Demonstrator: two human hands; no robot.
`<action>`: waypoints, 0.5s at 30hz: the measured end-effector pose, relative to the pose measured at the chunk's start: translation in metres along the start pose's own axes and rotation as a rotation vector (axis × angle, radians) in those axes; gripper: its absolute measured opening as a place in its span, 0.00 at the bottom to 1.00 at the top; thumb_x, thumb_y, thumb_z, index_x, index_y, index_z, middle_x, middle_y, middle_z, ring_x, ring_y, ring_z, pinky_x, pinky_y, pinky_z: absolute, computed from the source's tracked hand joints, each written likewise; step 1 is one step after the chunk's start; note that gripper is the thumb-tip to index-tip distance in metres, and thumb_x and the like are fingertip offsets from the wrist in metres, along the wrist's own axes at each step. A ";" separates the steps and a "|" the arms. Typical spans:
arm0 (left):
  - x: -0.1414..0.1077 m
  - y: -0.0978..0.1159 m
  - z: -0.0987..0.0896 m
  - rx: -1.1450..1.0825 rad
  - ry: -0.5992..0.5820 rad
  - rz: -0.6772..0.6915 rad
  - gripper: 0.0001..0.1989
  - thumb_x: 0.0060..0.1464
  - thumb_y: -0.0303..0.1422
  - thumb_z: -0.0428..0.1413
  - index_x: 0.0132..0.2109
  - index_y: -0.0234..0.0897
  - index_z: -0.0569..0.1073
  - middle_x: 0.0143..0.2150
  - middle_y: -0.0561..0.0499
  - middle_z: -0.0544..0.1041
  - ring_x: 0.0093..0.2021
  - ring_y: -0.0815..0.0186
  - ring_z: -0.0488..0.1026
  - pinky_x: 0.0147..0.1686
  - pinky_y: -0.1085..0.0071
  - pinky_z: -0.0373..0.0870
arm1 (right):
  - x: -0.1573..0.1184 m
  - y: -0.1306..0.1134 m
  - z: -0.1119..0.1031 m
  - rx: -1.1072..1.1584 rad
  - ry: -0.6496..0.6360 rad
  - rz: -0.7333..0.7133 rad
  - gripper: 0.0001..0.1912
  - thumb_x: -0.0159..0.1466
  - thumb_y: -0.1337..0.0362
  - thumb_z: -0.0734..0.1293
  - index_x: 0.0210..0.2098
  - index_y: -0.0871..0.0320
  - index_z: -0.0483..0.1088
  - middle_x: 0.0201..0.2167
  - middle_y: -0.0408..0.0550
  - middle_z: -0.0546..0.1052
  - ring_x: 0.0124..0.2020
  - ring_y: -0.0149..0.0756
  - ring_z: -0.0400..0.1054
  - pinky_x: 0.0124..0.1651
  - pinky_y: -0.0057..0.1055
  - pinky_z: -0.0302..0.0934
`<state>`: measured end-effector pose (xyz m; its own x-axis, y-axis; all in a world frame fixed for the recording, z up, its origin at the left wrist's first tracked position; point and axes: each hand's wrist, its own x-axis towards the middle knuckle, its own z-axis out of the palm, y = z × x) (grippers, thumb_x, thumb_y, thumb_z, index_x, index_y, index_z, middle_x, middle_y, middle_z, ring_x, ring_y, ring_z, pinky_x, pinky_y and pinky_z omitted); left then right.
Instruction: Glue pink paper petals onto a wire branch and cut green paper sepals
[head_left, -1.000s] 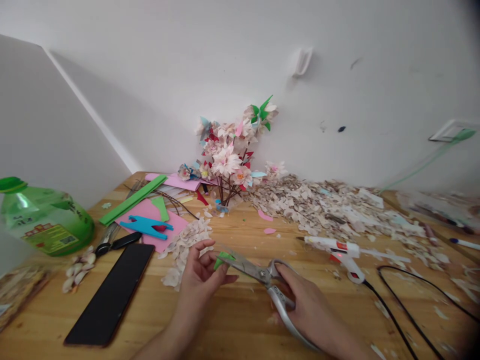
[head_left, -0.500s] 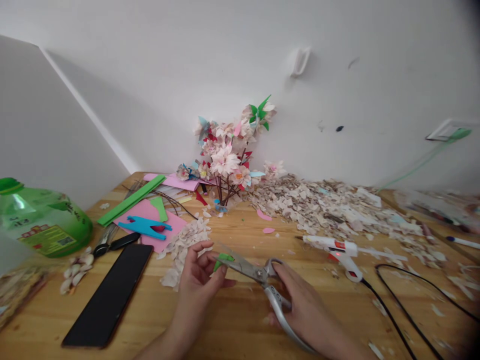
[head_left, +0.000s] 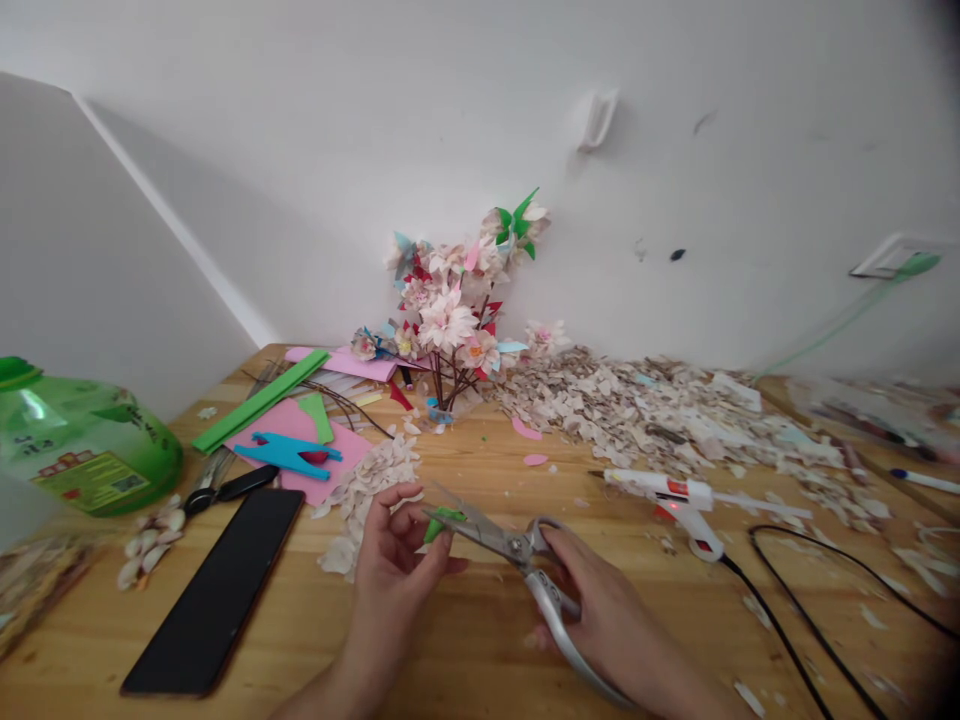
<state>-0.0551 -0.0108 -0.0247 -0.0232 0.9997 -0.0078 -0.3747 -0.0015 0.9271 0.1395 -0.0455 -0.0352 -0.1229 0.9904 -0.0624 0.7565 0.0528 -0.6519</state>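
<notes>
Between the thumb and fingers of my left hand [head_left: 397,548] is a small piece of green paper [head_left: 433,527]. My right hand [head_left: 600,610] grips the silver handles of a pair of scissors [head_left: 516,546]. The scissor blades are parted and point left, with the lower blade lying across the green paper by my left thumb. Just beyond my left hand lies a heap of pale dried petals [head_left: 382,478]. Behind, a bunch of handmade flowers [head_left: 450,320] stands on brown stems, with pale petals and coloured paper leaves.
A white hot glue gun [head_left: 667,490] with a black cord lies at right, in front of a wide pile of dried petals [head_left: 660,405]. At left are a black phone [head_left: 217,595], blue paper [head_left: 292,455], a green paper strip [head_left: 259,402] and a green plastic bottle [head_left: 90,440].
Almost nothing differs. The whole view has shifted very slightly, while both hands, the scissors and the green paper keep nearly the same pose.
</notes>
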 end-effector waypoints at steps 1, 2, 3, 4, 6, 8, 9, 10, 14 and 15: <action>0.000 0.000 0.000 -0.001 0.000 -0.001 0.21 0.40 0.30 0.61 0.41 0.41 0.61 0.27 0.58 0.72 0.29 0.69 0.70 0.23 0.70 0.76 | 0.000 0.000 0.000 0.002 0.000 -0.005 0.27 0.45 0.63 0.70 0.45 0.56 0.62 0.46 0.51 0.69 0.45 0.44 0.64 0.46 0.34 0.57; 0.000 0.000 0.000 -0.005 -0.002 -0.004 0.21 0.40 0.30 0.61 0.41 0.41 0.61 0.27 0.58 0.72 0.29 0.69 0.70 0.23 0.70 0.76 | 0.000 -0.001 -0.001 0.003 -0.001 -0.006 0.25 0.46 0.64 0.69 0.43 0.56 0.62 0.45 0.50 0.70 0.44 0.43 0.64 0.45 0.33 0.57; 0.000 0.000 0.000 -0.010 -0.004 -0.007 0.21 0.40 0.30 0.61 0.41 0.41 0.61 0.27 0.58 0.71 0.29 0.69 0.70 0.23 0.70 0.76 | 0.000 -0.001 -0.001 0.003 -0.006 -0.004 0.24 0.46 0.65 0.69 0.42 0.56 0.62 0.43 0.49 0.70 0.43 0.43 0.64 0.44 0.33 0.58; 0.001 0.000 -0.001 -0.014 -0.007 -0.010 0.21 0.40 0.30 0.61 0.41 0.41 0.61 0.27 0.58 0.71 0.29 0.69 0.70 0.23 0.70 0.76 | 0.000 -0.002 -0.002 0.003 -0.012 0.001 0.22 0.46 0.65 0.68 0.41 0.56 0.63 0.42 0.48 0.71 0.41 0.42 0.65 0.43 0.32 0.58; 0.001 0.000 -0.001 -0.021 -0.016 -0.015 0.21 0.40 0.30 0.61 0.41 0.42 0.61 0.27 0.58 0.71 0.29 0.69 0.70 0.23 0.70 0.76 | 0.000 -0.003 -0.002 0.002 -0.018 0.010 0.21 0.46 0.66 0.68 0.40 0.56 0.63 0.39 0.47 0.72 0.39 0.41 0.66 0.41 0.31 0.58; 0.002 -0.001 -0.003 -0.021 -0.020 -0.021 0.21 0.41 0.30 0.61 0.41 0.42 0.61 0.28 0.58 0.71 0.29 0.69 0.71 0.23 0.70 0.76 | 0.001 -0.003 -0.003 0.000 -0.019 0.010 0.19 0.47 0.66 0.67 0.39 0.55 0.63 0.38 0.46 0.72 0.37 0.40 0.66 0.39 0.30 0.59; 0.002 -0.002 -0.003 -0.021 -0.021 -0.026 0.20 0.41 0.30 0.61 0.41 0.42 0.61 0.28 0.59 0.71 0.29 0.70 0.70 0.23 0.70 0.76 | 0.001 -0.003 -0.003 -0.001 -0.018 0.011 0.18 0.47 0.66 0.67 0.39 0.55 0.63 0.37 0.45 0.72 0.36 0.40 0.66 0.39 0.30 0.59; 0.003 -0.003 -0.004 -0.024 -0.021 -0.030 0.20 0.41 0.30 0.61 0.41 0.42 0.61 0.28 0.59 0.71 0.28 0.70 0.70 0.23 0.70 0.76 | 0.002 -0.003 -0.003 -0.003 -0.016 0.015 0.18 0.47 0.66 0.67 0.38 0.55 0.63 0.37 0.45 0.73 0.36 0.40 0.66 0.39 0.30 0.59; 0.003 -0.004 -0.005 -0.044 -0.019 -0.046 0.20 0.40 0.30 0.61 0.41 0.43 0.62 0.28 0.59 0.72 0.27 0.70 0.71 0.23 0.70 0.76 | 0.003 -0.001 -0.002 -0.004 0.000 0.026 0.22 0.45 0.65 0.68 0.40 0.55 0.62 0.39 0.46 0.72 0.38 0.41 0.67 0.40 0.31 0.59; 0.004 -0.004 -0.005 -0.048 -0.018 -0.048 0.20 0.40 0.30 0.61 0.41 0.43 0.62 0.28 0.59 0.72 0.27 0.70 0.71 0.23 0.70 0.76 | 0.003 -0.001 -0.002 -0.008 0.006 0.023 0.23 0.44 0.65 0.68 0.40 0.55 0.62 0.40 0.46 0.72 0.38 0.42 0.66 0.39 0.31 0.59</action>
<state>-0.0579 -0.0072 -0.0303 0.0127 0.9989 -0.0446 -0.4189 0.0458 0.9069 0.1397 -0.0420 -0.0335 -0.1018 0.9921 -0.0731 0.7645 0.0310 -0.6439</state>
